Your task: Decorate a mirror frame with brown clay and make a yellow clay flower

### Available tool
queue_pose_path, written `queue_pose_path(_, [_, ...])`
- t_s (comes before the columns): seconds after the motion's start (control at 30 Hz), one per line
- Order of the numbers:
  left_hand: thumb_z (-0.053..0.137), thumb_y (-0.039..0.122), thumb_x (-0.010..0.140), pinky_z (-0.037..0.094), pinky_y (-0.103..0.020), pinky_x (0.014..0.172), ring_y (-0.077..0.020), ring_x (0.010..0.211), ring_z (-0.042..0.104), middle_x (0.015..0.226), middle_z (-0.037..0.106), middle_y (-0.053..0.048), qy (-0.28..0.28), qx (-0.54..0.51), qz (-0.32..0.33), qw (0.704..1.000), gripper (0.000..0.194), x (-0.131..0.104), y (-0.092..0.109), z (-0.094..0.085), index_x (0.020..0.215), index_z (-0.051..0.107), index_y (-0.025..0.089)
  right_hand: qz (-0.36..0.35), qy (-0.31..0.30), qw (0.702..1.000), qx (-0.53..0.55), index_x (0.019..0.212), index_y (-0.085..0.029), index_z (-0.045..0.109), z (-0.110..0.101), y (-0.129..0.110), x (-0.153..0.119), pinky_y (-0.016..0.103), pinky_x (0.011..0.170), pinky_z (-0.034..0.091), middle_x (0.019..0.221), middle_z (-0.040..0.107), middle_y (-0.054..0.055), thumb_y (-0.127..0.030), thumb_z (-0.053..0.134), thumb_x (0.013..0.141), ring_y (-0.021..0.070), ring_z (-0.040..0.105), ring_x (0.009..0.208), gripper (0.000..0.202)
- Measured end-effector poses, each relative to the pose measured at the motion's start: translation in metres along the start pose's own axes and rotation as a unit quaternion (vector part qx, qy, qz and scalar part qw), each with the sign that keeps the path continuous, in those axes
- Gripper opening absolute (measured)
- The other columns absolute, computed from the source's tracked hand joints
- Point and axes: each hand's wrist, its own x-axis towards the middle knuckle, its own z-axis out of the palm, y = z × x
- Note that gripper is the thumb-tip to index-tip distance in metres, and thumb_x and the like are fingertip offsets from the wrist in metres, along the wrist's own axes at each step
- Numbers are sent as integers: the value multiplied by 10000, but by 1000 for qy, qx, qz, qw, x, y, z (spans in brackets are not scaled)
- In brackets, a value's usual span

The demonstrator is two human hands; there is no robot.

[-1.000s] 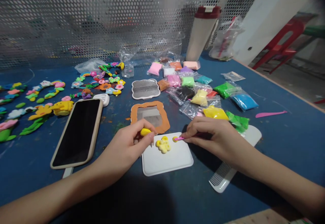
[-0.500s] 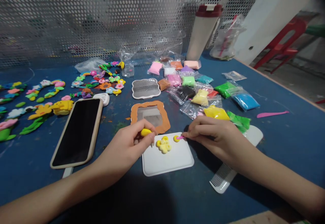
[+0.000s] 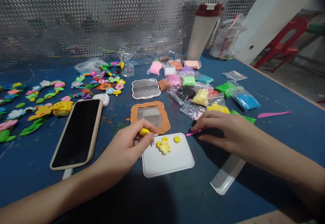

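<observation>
My left hand [image 3: 133, 142] pinches a lump of yellow clay [image 3: 144, 131] over the left edge of a white tray [image 3: 167, 168]. On the tray lie a pale yellow clay figure [image 3: 165, 146] with brighter yellow pieces on it and, apart from it, a small yellow clay disc [image 3: 177, 139]. Right of the tray, my right hand [image 3: 218, 125] is low over the table, its fingers apart around a thin pink tool [image 3: 194, 132]; whether the fingers still grip the tool is unclear. Behind the tray sits a mirror with an orange clay frame [image 3: 164, 117].
A phone [image 3: 78, 132] and colourful clay pieces [image 3: 105, 85] are on the left. Clay packets [image 3: 188, 81] lie behind my right hand, near a tumbler [image 3: 203, 32]. A white comb [image 3: 225, 176] lies under my right forearm; a pink knife-like tool [image 3: 274, 114] is farther right.
My right hand has moved right, away from the tray, and its fingers have spread. The pink tool has left the yellow disc and now lies beside the tray. My left hand has barely moved.
</observation>
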Motion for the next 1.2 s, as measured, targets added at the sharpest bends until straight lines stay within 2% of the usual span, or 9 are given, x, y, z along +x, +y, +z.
queue_pose_path(0.07, [420,317,897,373,-225,597,-119,685,517,818,568,23,10,21,24,999,178,0,1,-1,962,562,232,-34,21,999,-17,1007,-212,655,3,-6,3,309,701,481,946,609,77,-211,526,857,193,587,852,198])
queue_pose_path(0.17, [392,271,903,394,-247,723,-154,862,543,943,575,-7,19,94,79,992,216,-1,2,-1,987,586,232,-104,25,993,-47,1091,-200,636,11,-19,9,322,728,488,1007,600,102,-158,459,886,200,577,885,274])
queue_pose_path(0.3, [437,332,874,389,-242,614,-159,765,550,926,549,-22,3,224,108,969,293,-6,0,3,1121,565,239,-168,-11,982,-91,1088,-221,645,21,-27,16,335,742,498,1066,616,93,-92,451,871,201,580,905,318])
queue_pose_path(0.5, [416,488,863,359,-237,539,-156,688,567,931,545,-18,1,344,97,934,441,-7,-2,11,1237,501,270,-174,-4,980,-99,988,-175,670,22,-28,14,341,713,483,992,647,93,-90,412,891,199,573,853,288])
queue_pose_path(0.6, [411,487,868,341,-228,519,-145,663,560,877,544,-2,-7,354,92,931,398,-7,-1,13,1186,540,286,-165,1,982,-96,874,-160,666,20,-29,14,347,702,462,928,648,96,-105,434,882,206,566,824,238])
queue_pose_path(0.7, [430,485,863,345,-222,524,-130,639,546,849,546,7,-13,336,93,937,361,-7,-1,13,1122,582,283,-138,7,990,-40,805,-173,629,17,-32,14,297,659,448,835,641,68,-102,484,848,182,569,780,168])
queue_pose_path(0.87, [454,422,868,366,-227,565,-127,658,543,875,561,3,-7,270,100,958,277,-6,1,13,1025,617,262,-48,4,994,101,861,-207,631,10,-39,15,240,649,461,821,672,7,-131,565,805,136,605,749,115])
queue_pose_path(1.1, [520,352,836,343,-212,519,-108,595,502,810,555,7,6,189,100,977,183,-4,1,12,915,630,228,79,-43,963,253,887,-234,698,14,-32,19,252,641,492,818,707,-8,-183,573,799,147,641,741,161])
queue_pose_path(1.2, [532,339,827,343,-206,505,-102,581,499,801,555,9,3,170,102,980,170,-4,0,11,909,632,228,103,-72,944,304,872,-215,703,18,-30,19,268,634,495,806,702,11,-216,581,794,163,638,752,146])
